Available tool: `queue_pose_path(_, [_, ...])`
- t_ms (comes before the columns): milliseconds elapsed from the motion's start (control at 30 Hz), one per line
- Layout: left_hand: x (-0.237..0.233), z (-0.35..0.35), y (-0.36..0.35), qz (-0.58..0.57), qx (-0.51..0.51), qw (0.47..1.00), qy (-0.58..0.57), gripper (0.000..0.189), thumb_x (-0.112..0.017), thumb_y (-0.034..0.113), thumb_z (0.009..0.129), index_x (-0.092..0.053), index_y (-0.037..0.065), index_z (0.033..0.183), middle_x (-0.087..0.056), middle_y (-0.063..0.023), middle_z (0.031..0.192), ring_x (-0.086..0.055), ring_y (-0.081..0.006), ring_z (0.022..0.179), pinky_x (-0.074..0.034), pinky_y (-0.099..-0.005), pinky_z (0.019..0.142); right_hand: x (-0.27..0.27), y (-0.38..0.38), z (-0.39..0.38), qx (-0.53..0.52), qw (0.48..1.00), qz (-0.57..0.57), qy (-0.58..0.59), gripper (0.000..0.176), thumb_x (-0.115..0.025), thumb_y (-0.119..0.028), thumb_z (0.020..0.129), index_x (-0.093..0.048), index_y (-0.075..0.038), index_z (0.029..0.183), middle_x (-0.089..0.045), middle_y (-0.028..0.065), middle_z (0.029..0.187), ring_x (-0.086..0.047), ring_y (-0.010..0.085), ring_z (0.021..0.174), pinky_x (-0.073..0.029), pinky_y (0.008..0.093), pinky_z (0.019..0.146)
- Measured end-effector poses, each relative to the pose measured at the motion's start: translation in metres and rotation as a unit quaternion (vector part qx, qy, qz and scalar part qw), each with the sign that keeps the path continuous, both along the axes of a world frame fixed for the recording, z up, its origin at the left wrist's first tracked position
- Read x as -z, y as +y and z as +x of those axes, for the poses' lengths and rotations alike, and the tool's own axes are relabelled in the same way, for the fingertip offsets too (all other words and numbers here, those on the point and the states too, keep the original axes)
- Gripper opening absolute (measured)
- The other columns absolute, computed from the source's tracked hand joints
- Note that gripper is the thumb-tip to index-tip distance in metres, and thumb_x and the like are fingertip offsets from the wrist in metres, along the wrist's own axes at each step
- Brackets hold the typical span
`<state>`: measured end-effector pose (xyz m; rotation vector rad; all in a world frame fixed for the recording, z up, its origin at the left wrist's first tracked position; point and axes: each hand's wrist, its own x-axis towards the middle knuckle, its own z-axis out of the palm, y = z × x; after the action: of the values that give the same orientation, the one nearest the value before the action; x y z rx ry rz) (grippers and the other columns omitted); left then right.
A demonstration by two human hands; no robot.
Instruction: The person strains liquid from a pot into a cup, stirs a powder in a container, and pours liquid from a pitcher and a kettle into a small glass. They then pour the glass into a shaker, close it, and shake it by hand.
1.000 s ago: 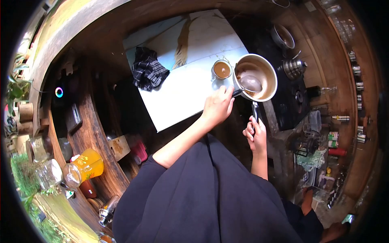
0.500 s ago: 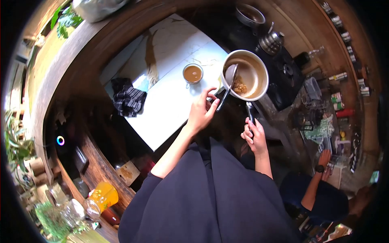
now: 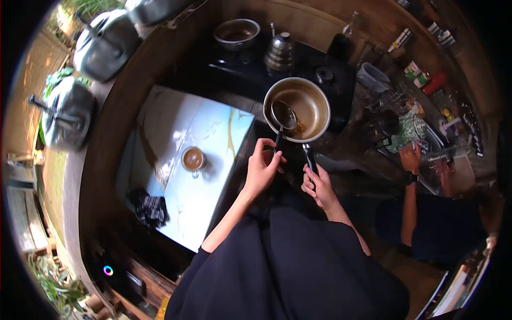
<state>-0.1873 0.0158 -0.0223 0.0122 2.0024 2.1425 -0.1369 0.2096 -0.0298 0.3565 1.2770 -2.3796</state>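
Observation:
My left hand (image 3: 263,166) is closed around the black handle of a small strainer (image 3: 283,115), whose round bowl sits inside the saucepan at its left side. In my right hand (image 3: 318,186) is the black handle of that saucepan (image 3: 318,109), which is tilted so that its inside shows. Some brown, wet-looking grounds or leaves (image 3: 300,127) lie at the bottom of the pan, beside the strainer. To the left, a glass cup (image 3: 193,159) of milky brown drink stands on the white marbled table, apart from both hands.
A dark checked cloth (image 3: 149,209) lies on the marbled table (image 3: 186,216). Beyond the pan, a black stove (image 3: 306,72) bears a metal kettle (image 3: 280,52) and a bowl (image 3: 237,34). At right, a co-worker's hand (image 3: 410,158) is at a cluttered counter. Large metal kettles (image 3: 66,114) line the left ledge.
My view has turned toward the stove and the left ledge. The left fingers, spread by the strainer handle before, are now closed on it. The right hand keeps its hold on the saucepan.

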Motion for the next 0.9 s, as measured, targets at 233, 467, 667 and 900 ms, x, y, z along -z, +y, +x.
queue_pose_path(233, [0.000,-0.084,0.085,-0.024,0.013,1.000,-0.001,0.028,-0.055,0.012,0.096,-0.044,0.005,0.120,-0.068,-0.0125,0.085,-0.064,-0.0154,0.063,-0.048,-0.0270,0.057,0.013,0.061,-0.069,0.064,0.998,0.019,0.000,0.011,-0.050,-0.018,0.099,-0.050,-0.007,0.098,-0.038,-0.0025,0.058,-0.030,0.0054,0.039,-0.027,0.0198,0.042])
queue_pose_path(467, [0.033,-0.112,0.093,-0.116,-0.059,0.989,0.065,0.025,-0.049,0.002,0.093,-0.050,0.007,0.118,-0.046,-0.0052,0.070,-0.043,-0.0102,0.058,-0.037,-0.0265,0.054,0.035,0.111,-0.170,0.125,0.992,0.001,0.017,0.014,-0.055,-0.019,0.096,-0.048,-0.010,0.089,-0.040,-0.0015,0.060,-0.034,0.0064,0.043,-0.026,0.0212,0.039])
queue_pose_path(667, [0.042,-0.116,0.095,-0.161,-0.053,0.982,0.086,0.022,-0.051,0.000,0.092,-0.051,0.007,0.113,-0.041,-0.0040,0.061,-0.035,-0.0080,0.055,-0.030,-0.0261,0.052,0.056,0.133,-0.232,0.125,0.992,-0.016,-0.002,0.016,-0.056,-0.018,0.096,-0.047,-0.008,0.088,-0.041,-0.0008,0.060,-0.034,0.0078,0.042,-0.027,0.0227,0.042])
queue_pose_path(900, [0.059,-0.114,0.081,-0.140,-0.042,0.988,0.057,0.021,-0.050,-0.002,0.093,-0.052,0.005,0.112,-0.039,-0.0001,0.066,-0.034,-0.0067,0.060,-0.030,-0.0236,0.055,0.065,0.151,-0.261,0.091,0.993,-0.066,-0.029,0.015,-0.057,-0.019,0.096,-0.054,-0.005,0.099,-0.041,0.0003,0.059,-0.034,0.0098,0.042,-0.029,0.0253,0.045])
